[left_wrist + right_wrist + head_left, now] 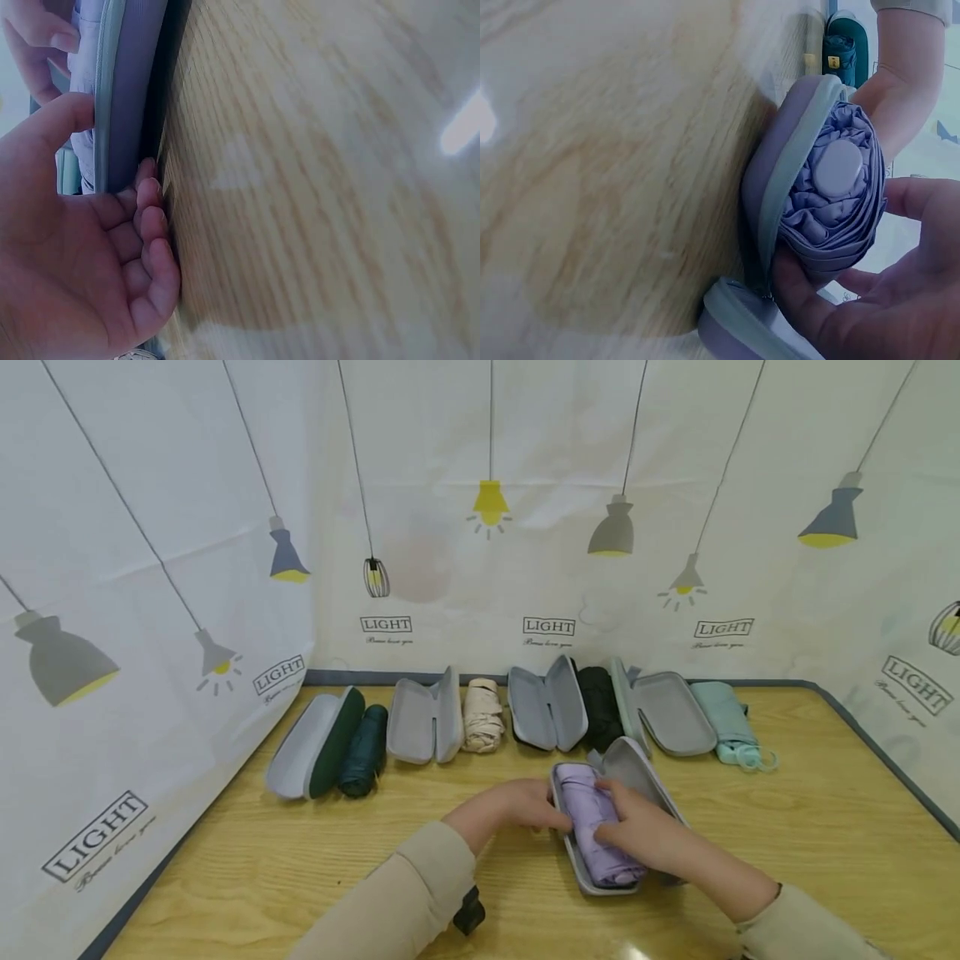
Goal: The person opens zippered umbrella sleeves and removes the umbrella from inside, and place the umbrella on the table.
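A folded purple umbrella (pixel 588 806) lies in the lower half of an open zip case (pixel 587 883), whose grey-lined lid (pixel 633 768) leans open to the right. My left hand (pixel 521 806) holds the case's left edge; in the left wrist view its thumb presses the rim and its fingers curl against the outer wall near the table. My right hand (pixel 648 831) grips the umbrella from the right, thumb and fingers spread over its side. The right wrist view shows the umbrella's round end cap (pixel 838 169) amid gathered fabric, with fingertips tucked between umbrella and case.
Along the back stand more open cases: a dark green one (pixel 336 743), grey-lined ones (pixel 412 718) (pixel 551 710) and a pale green one (pixel 675 714). Folded umbrellas lie beside them: teal (pixel 363 752), beige (pixel 483 714), black (pixel 600 706) and mint (pixel 723 718). A printed curtain hangs behind.
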### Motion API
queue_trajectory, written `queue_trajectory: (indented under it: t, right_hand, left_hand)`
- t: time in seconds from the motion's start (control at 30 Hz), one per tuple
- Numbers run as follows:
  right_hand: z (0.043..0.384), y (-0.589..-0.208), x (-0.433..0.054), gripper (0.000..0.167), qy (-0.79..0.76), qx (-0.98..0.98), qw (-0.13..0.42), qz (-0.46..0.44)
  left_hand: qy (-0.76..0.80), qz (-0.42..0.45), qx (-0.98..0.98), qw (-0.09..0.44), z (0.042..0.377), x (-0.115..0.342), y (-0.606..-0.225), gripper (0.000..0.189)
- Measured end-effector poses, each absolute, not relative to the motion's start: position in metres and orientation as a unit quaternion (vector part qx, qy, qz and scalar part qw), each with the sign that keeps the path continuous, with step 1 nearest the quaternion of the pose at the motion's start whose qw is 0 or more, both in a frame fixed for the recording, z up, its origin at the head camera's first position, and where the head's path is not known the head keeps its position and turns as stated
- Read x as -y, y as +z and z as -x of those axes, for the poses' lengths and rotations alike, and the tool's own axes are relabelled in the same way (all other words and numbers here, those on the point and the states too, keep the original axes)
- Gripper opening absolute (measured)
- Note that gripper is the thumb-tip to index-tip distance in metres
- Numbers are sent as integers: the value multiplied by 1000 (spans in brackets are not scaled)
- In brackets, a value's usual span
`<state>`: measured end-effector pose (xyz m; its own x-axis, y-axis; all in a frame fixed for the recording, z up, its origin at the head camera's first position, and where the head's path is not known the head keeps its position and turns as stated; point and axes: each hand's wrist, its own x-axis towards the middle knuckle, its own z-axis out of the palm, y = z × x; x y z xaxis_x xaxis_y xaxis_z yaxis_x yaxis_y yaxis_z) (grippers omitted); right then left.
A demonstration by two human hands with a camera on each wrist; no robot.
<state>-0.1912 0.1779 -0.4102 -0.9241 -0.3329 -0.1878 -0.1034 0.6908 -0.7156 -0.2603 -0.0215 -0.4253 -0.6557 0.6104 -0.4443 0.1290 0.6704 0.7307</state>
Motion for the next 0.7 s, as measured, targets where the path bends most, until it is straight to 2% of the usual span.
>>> queue_trajectory:
  t: [0.07,0.33,0.7]
  right_hand:
    - [190,-410,-176,75,-370,-910,153,113]
    - [186,-412,-164,102,-276,-950,135,59]
    - [174,-414,-161,77,-229,-965,95,82]
  left_hand:
    - [347,-216,-841,355,260,22,-426,33]
    - [325,-195,-864,331,256,23,-424,26]
    - [346,-182,-868,305,254,20,-427,21]
